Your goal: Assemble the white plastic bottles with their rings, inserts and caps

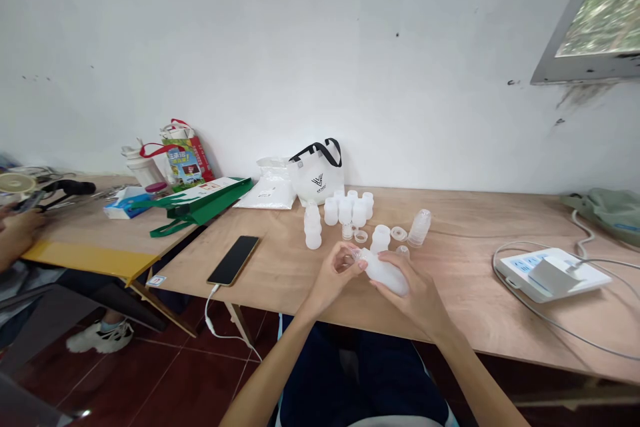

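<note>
My right hand (417, 290) grips a small white plastic bottle (385, 271), held on its side just above the front of the wooden table (465, 273). My left hand (334, 275) pinches at the bottle's neck, where a small clear cap sits. Behind my hands stand several more white bottles (345, 210), loose caps (399, 233) and a stack of clear cups (419, 227) lying on its side.
A black phone (233, 259) on a white cable lies left of my hands. A white tote bag (317, 177) and white packets (265, 192) stand at the wall. A power strip (550, 273) with cables is right. Another person's hand (15, 230) works at the yellow-edged table.
</note>
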Available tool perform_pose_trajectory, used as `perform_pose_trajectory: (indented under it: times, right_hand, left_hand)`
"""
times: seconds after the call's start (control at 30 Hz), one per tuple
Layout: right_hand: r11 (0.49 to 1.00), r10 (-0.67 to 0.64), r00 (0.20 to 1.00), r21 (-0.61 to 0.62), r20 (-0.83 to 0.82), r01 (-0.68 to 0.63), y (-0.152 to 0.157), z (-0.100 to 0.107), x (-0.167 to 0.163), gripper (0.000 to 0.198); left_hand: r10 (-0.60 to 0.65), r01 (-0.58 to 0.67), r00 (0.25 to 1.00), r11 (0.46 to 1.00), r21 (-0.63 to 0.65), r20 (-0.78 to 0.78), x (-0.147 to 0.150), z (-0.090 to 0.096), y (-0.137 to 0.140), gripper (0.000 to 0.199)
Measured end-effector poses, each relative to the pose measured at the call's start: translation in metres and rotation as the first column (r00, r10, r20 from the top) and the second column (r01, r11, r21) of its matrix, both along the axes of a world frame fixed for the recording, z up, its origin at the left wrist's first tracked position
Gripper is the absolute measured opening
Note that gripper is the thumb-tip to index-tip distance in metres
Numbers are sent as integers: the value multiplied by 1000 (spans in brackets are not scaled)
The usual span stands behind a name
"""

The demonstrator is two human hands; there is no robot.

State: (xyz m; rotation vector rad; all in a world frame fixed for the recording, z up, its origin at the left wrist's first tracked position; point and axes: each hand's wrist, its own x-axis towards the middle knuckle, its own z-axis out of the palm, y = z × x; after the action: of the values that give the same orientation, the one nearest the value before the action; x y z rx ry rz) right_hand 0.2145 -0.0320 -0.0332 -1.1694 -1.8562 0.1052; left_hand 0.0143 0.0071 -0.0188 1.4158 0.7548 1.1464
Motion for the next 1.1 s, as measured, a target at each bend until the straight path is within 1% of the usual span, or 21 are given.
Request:
perform_pose_trajectory:
  times: [0.07,0.13,0.17,0.23,0.3,0.33,0.37,0.4,0.43,0.47,0.5,0.53,0.57,0.6,0.7,0.77,0.8,0.87,1.0,1.03,1.1]
  right_hand:
    - [996,2,997,88,77,-8,1,-1,-1,24]
    - [991,17,993,130,118,-32,1,-2,-2,21]
    - [990,25,994,136,106,-40,1,-2,-3,20]
    - [994,48,999,96,-5,-47,-1,0,-4,21]
    - [991,103,977,-60,-187,-116,-6,5,-4,28]
    - [966,143,946,-166,-291,-197,-8,9,-4,31]
    - [915,178,900,-270,-398,-301,-10,12,-3,33]
    - [841,202,843,-352,-499,-410,-12,16,-3,34]
    - [769,205,785,-400,-585,-499,-13,19,-3,34]
    - [718,192,735,-418,-650,-557,-14,22,-4,34]
    - [693,170,704,-425,-689,-583,-14,23,-5,35]
    - [693,150,692,-424,-706,-583,-14,24,-6,35]
    - [712,138,697,-419,-704,-563,-14,24,-7,34]
    - [743,131,719,-412,-683,-527,-13,23,-8,33]
    - [841,126,831,-385,-542,-379,-12,21,-11,31]
    - [877,115,887,-374,-448,-303,-13,20,-12,30]
    - [881,115,897,-374,-427,-291,-13,20,-11,30]
    - [873,126,885,-374,-448,-313,-12,20,-10,31]
    - [829,103,801,-393,-590,-397,-10,17,-5,34]
    - [824,95,795,-400,-599,-400,-10,17,-5,34]
    - [838,100,819,-395,-565,-376,-10,19,-6,33]
  left_hand:
    - [21,-20,1000,999,-24,9,1,-3,1,49]
    - [48,-47,999,998,-51,18,1,-5,2,51]
    - [55,-54,998,997,-60,23,0,-4,3,51]
    - [29,-28,999,998,-59,16,-6,0,2,52]
    - [-71,71,997,997,-36,-12,-15,9,-1,49]
    - [-143,142,989,990,-17,-30,-20,14,-2,46]
    - [-215,215,976,976,8,-43,-25,19,-4,42]
    - [-269,271,962,962,45,-51,-29,24,-5,39]
    - [-303,307,951,948,82,-59,-33,28,-6,38]
    - [-317,323,946,939,114,-67,-34,30,-6,42]
    - [-315,322,947,938,132,-66,-35,31,-7,49]
    - [-300,305,952,943,134,-54,-34,31,-7,57]
    - [-272,275,962,954,119,-36,-33,30,-7,63]
    - [-233,234,972,968,93,-19,-30,29,-7,63]
    - [-70,70,997,997,38,-22,-22,23,-5,43]
    - [-1,3,998,999,41,-70,-19,19,-3,39]
    - [3,1,997,999,43,-81,-19,19,-2,40]
    - [-40,43,996,998,41,-76,-22,18,1,45]
    - [-126,132,990,988,85,-67,-34,19,7,68]
    - [-142,148,987,984,95,-76,-36,19,8,71]
    - [-174,182,980,980,85,-94,-39,20,7,71]
